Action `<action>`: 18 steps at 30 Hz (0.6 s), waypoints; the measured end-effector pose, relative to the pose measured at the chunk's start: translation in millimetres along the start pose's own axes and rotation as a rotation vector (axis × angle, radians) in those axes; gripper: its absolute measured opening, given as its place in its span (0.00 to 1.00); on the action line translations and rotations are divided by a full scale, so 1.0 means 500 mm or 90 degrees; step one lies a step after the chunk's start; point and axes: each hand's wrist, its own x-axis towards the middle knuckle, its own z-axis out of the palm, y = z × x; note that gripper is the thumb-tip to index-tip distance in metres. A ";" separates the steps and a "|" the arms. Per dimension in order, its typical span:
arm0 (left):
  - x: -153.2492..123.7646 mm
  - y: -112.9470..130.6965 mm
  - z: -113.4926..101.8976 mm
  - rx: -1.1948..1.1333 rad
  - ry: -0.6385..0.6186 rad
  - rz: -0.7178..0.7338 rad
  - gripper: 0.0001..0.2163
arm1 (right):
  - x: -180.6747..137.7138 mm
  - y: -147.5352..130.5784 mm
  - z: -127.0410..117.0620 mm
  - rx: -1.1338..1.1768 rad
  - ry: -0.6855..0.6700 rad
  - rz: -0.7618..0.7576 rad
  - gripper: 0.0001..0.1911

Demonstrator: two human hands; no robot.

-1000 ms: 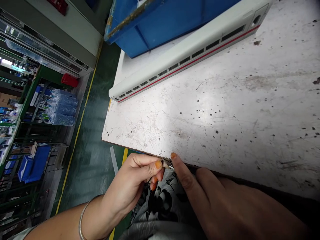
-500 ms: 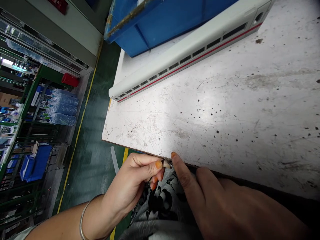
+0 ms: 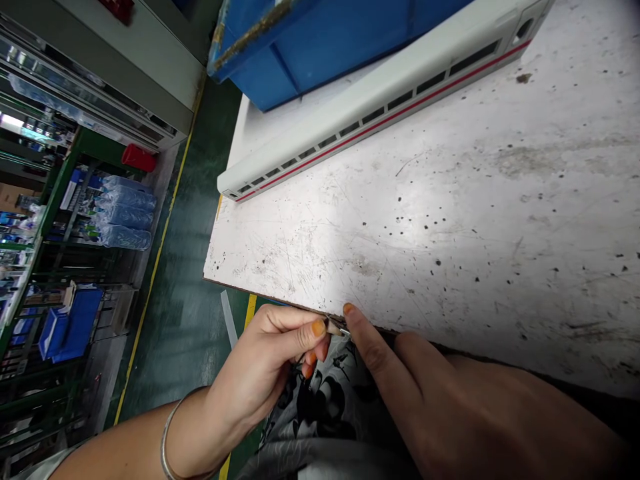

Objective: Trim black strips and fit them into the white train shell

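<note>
At the near edge of the worn white table (image 3: 320, 233), my left hand (image 3: 270, 353) pinches a small pale pointed piece (image 3: 333, 328) between thumb and fingers. Its kind is too small to make out. My right hand (image 3: 435, 407) is beside it, index finger stretched along the table edge and the other fingers curled under. A thin metallic tip (image 3: 345, 331) shows by that index finger, close to the pale piece. Whatever else the right fingers hold is hidden beneath the hand. Behind, a long white model train car body (image 3: 370, 120) with dark windows and a red stripe lies across the table.
A blue plastic bin (image 3: 320, 53) stands behind the train car body. Left of the table runs a green floor (image 3: 185, 267) with yellow lines. Green shelving (image 3: 55, 193), wrapped bottles (image 3: 125, 213), a red bucket (image 3: 139, 157) and blue boxes (image 3: 75, 327) are beyond.
My right hand has shifted slightly to the right, and more of the metallic tip and pale piece shows. My left hand keeps its pinch almost in place.
</note>
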 end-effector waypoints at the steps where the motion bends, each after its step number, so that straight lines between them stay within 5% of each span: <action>1: 0.000 0.000 0.000 0.000 0.001 -0.001 0.16 | 0.000 0.000 0.001 -0.013 0.007 0.000 0.26; 18: 0.001 0.003 0.000 0.008 0.010 -0.006 0.15 | -0.006 -0.009 0.010 -0.071 0.024 -0.031 0.24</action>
